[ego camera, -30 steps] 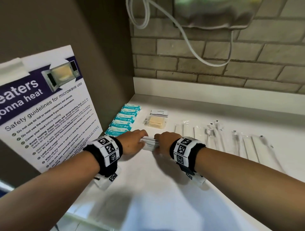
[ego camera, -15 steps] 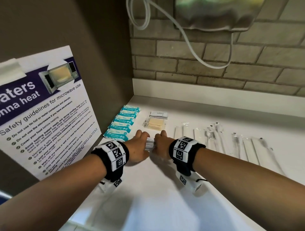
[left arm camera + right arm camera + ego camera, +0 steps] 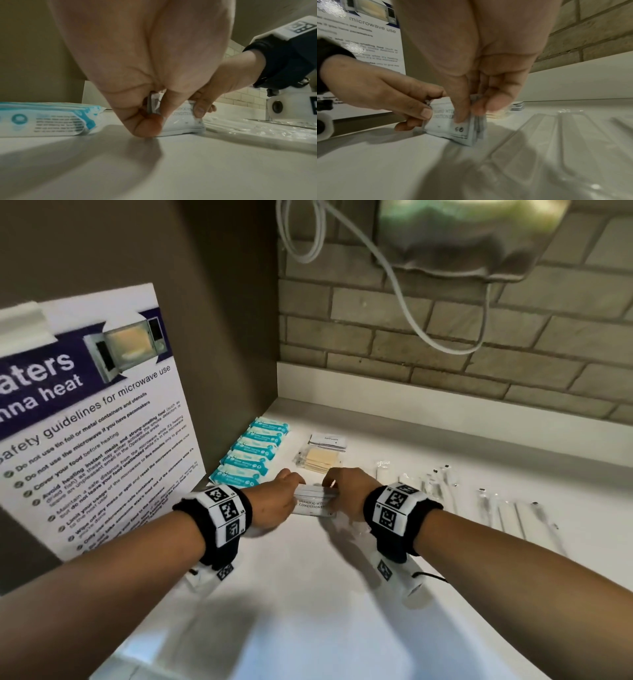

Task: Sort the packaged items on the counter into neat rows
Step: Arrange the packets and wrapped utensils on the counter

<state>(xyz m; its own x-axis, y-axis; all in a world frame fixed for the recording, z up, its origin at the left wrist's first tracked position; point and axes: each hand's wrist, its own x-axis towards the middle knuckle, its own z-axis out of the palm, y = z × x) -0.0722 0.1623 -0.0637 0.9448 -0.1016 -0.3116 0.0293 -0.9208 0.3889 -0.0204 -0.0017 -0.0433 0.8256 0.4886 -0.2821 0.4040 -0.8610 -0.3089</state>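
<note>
Both hands squaring a stack of sachets on edge.
Left hand (image 3: 274, 501) and right hand (image 3: 346, 491) have fingers (image 3: 426, 113) clamped on opposite ends of the small white printed shampoo sachets (image 3: 315, 506), standing on the white surface (image 3: 308, 594) between them. Looks light, floppy, slick film: likely to fan out. Pinch short ends, keep bottom edge down. Teal wipe packets (image 3: 253, 455) just left of the fingers.

Dim overhead light, soft shadows below the wrists, blurred, bowed edges
</note>
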